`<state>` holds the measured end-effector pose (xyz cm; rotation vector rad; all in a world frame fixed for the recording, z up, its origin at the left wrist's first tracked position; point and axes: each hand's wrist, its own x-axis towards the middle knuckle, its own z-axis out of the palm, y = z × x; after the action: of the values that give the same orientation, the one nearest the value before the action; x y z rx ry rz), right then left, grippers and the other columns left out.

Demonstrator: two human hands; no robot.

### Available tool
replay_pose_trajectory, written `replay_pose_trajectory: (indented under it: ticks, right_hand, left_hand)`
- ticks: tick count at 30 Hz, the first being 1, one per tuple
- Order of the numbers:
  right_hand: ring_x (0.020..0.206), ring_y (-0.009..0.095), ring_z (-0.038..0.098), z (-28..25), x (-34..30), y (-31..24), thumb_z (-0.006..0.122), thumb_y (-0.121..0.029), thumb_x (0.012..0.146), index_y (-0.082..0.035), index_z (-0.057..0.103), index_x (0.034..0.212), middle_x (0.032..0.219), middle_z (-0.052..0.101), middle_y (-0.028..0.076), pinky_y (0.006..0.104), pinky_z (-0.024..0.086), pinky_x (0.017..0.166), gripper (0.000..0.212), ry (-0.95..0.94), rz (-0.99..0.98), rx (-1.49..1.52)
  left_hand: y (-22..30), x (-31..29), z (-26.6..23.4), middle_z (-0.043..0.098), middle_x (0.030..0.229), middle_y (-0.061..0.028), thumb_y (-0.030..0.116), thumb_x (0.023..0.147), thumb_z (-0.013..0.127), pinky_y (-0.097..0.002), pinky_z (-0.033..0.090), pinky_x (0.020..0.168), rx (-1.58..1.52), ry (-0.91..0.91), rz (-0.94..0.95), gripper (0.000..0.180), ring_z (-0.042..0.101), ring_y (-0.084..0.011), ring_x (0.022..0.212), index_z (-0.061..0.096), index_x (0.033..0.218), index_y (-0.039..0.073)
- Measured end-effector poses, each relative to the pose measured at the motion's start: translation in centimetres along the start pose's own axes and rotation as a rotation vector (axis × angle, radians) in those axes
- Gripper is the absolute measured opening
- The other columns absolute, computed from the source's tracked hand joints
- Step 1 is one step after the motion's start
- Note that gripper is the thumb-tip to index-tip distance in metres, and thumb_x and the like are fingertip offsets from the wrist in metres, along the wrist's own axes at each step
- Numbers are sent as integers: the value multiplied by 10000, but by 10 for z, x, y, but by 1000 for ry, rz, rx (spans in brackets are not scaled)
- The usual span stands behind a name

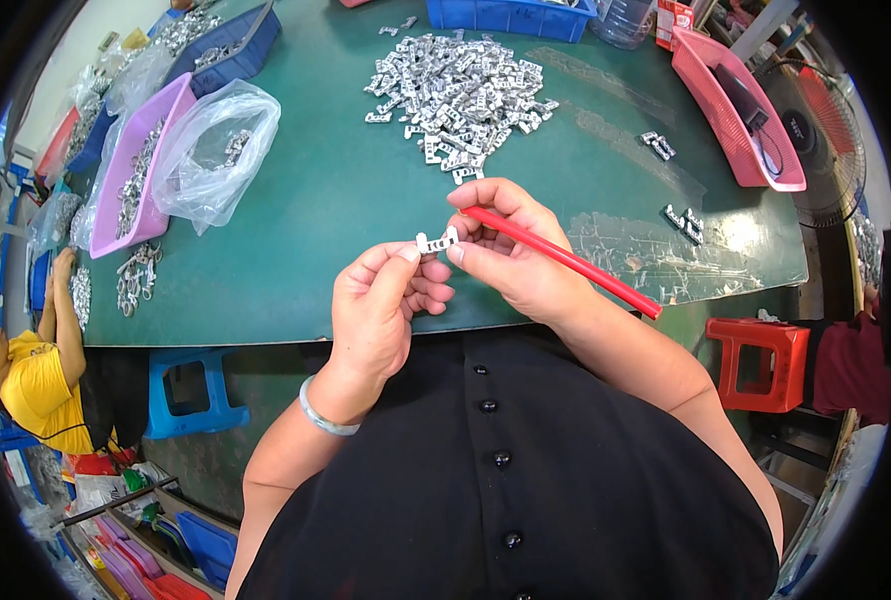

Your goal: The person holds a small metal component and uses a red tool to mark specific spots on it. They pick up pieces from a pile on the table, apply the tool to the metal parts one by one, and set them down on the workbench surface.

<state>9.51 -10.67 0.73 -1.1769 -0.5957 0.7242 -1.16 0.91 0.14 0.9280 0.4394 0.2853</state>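
Just above the near edge of the table, a small white bracket-like part with dark slots (437, 243) is pinched at its left end by the thumb and fingers of my left hand (370, 305). The thumb of my right hand (525, 262) meets the part's right end. Across that same hand lies a slim red stick (585, 268), gripped near its upper end and slanting down to the right over the wrist. Whether it is a pen or a tool I cannot make out. Beyond both hands rises a heap of similar white-and-grey parts (455, 95).
On the green table (325, 200) stand a pink basket (705, 85), a blue bin (505, 20), a purple tray (160, 130) and a clear plastic bag (205, 185). Small part groups (683, 224) lie at right. A person in yellow (40, 385) works at left, near a blue stool (197, 395).
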Motion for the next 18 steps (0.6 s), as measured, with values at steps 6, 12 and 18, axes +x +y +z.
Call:
replay_pose_trajectory:
  ticks: [6,12,18]
  right_hand:
    - [775,73,512,0,-1,0,568,23,752,7,442,1059,845,526,42,205,438,685,333,-6,3,41]
    - [787,79,511,-1,-1,0,563,28,756,6,435,1065,855,523,45,206,440,688,335,-27,2,73]
    - [810,84,507,-1,-2,1,551,24,765,7,430,1077,877,519,54,216,438,709,335,-25,-27,62]
  left_hand:
    - [0,-1,1,605,713,-90,136,863,495,-232,453,506,-7,12,-14,159,569,-140,555,569,860,-5]
    - [0,-2,1,605,713,-80,142,863,501,-228,451,511,23,7,3,157,568,-132,561,573,856,2]
    - [-2,-5,4,608,735,-74,126,872,490,-219,454,536,136,2,117,152,569,-116,589,571,882,-2]
